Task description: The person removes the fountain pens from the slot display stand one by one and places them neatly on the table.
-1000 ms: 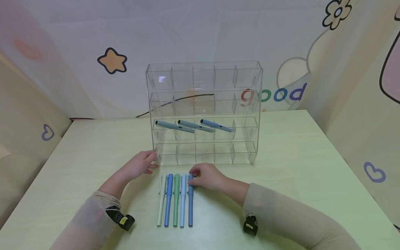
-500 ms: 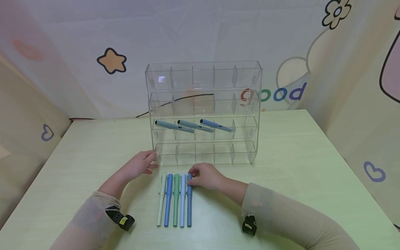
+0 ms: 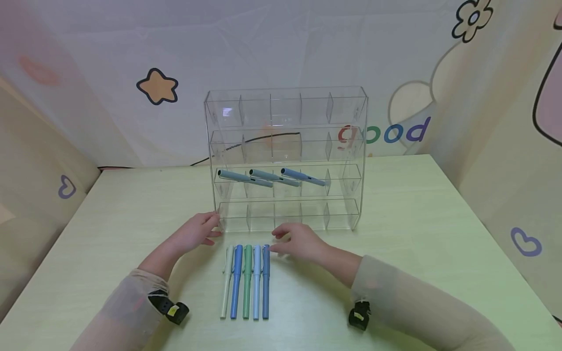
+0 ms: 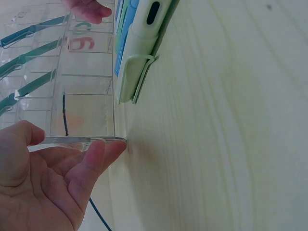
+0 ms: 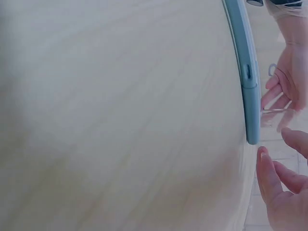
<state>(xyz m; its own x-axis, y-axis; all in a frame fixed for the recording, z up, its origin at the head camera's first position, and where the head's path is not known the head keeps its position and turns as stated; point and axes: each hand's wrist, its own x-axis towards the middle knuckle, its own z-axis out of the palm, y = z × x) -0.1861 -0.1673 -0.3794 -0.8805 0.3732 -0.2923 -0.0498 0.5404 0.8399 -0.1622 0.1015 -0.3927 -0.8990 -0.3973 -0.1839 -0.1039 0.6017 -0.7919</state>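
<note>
At the lower left corner of a clear acrylic pen rack (image 3: 287, 223), my left hand (image 3: 199, 231) pinches the side panel between thumb and fingers, as the left wrist view shows. Several capped pens lie side by side before the rack: pale green (image 3: 226, 287), blue (image 3: 236, 287), green (image 3: 248, 287), light blue (image 3: 256, 287) and a darker blue pen (image 3: 266, 287) at the right end. Just right of that last pen's cap is my right hand (image 3: 302, 243), thumb and fingers parted with nothing between them. The right wrist view has its fingertips (image 5: 266, 166) just past the pen's end.
Three pens lie slanted in the rack's third tier from the top: a grey-blue pen (image 3: 239, 176), a teal pen (image 3: 269, 174) and a blue pen (image 3: 298, 174). A printed curtain (image 3: 281, 44) hangs behind the light wooden table (image 3: 408, 219).
The darker blue pen has shifted slightly left, closer to the light blue one. My right hand has let go of it and drawn back a little to the right. My left hand stays put.
</note>
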